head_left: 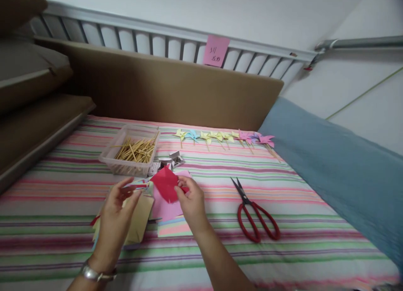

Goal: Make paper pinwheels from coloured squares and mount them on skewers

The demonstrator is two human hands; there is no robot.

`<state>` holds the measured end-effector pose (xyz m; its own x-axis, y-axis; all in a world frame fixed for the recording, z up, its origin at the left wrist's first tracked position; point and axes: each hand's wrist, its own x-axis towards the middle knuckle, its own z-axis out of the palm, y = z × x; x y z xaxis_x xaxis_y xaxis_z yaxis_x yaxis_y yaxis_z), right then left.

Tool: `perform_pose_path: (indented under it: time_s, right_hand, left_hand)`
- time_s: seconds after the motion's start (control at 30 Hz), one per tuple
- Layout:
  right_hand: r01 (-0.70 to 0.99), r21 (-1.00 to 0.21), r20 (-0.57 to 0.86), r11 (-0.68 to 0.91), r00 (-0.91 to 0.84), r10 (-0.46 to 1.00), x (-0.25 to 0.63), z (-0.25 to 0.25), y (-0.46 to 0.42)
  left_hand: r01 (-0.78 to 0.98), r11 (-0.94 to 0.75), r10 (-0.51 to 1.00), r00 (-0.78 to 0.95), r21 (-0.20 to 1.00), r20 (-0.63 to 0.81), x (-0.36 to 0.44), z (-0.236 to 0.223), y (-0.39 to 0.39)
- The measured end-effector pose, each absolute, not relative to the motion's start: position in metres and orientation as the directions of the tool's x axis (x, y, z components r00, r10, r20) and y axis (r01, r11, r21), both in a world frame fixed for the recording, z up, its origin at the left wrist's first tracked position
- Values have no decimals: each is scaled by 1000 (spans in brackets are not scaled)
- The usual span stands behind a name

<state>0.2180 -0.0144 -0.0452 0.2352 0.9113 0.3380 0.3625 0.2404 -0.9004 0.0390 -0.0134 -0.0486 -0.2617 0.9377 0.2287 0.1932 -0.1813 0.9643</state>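
Observation:
My right hand pinches a red paper square by its right edge, thumb in front, and holds it above a stack of coloured paper. A pink sheet tops that stack. To the left, my left hand has thumb and fingers apart with nothing seen between them, a little away from the red paper. Under it lies a pile of cut yellow paper squares. Small boxes of pins stand just behind the red paper, partly hidden. Scissors with red handles lie with blades parted at the right.
A clear plastic box of wooden sticks stands behind my left hand. Paper pinwheels on sticks lie in a row along a cardboard panel. Cardboard boxes rise at the left; blue cloth borders the right side.

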Motion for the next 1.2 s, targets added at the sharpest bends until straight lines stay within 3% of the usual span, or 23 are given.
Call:
perform_pose_path:
  time_s: [0.07, 0.17, 0.27, 0.4, 0.5, 0.67, 0.93, 1.2]
  right_hand:
    - [577, -738, 525, 350, 164, 835, 220, -42, -19]
    - [735, -509, 627, 447, -39, 778, 215, -40, -27]
    - [737, -440, 612, 514, -172, 772, 204, -44, -33]
    - [669, -459, 561, 584, -292, 775, 195, -47, -36]
    - [591, -545, 509, 595, -331, 794, 193, -44, -36]
    - [542, -693, 467, 476, -166, 869, 192, -41, -34]
    - [711, -544, 438, 445, -212, 874, 190, -48, -36]
    - [659, -612, 440, 437, -175, 881, 191, -51, -35]
  left_hand:
    - [-151, 69, 984, -152, 986, -92, 50, -45, -19]
    - [-456, 471, 882, 231, 755, -411, 66, -38, -28]
    - [-589, 551, 834, 363, 592, -416, 73, -35, -30]
    - [-704, 478, 850, 220, 526, -479, 65, -36, -23]
    - [-733, 442, 828, 112, 517, -550, 59, -36, -18]
    - [-754, 370, 830, 5, 543, -558, 59, -34, -18]
    - [-679, 358, 895, 54, 641, -443, 65, -51, -23]
    - [-656, 350, 908, 62, 669, -414, 67, -56, -23]
